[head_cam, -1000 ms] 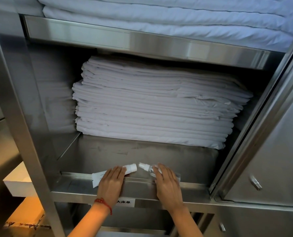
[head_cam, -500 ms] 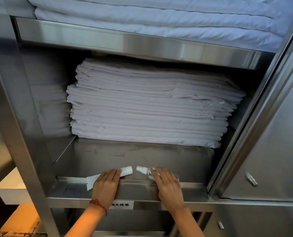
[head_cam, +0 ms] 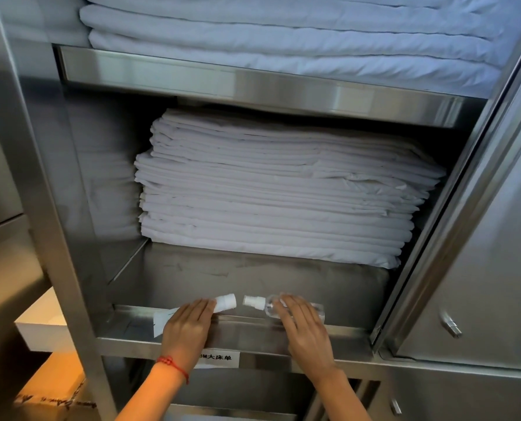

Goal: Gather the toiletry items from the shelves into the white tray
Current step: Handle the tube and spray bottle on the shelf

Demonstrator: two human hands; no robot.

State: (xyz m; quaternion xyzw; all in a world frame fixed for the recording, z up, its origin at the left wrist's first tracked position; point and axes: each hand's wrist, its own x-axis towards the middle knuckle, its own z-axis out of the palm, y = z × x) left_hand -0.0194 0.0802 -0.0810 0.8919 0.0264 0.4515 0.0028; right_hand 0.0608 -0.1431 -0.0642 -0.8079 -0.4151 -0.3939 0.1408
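Resting left hand on white tube, right hand on spray bottle, fingers flat, label "大床单".

The shelf is showing brushed, smudged steel, its front lip gleaming. The stacked sheets are looking like matt white cloth. The tube is reading as smooth white plastic, the spray bottle as clear glossy plastic.

Bare shelf floor before the stacked sheets.
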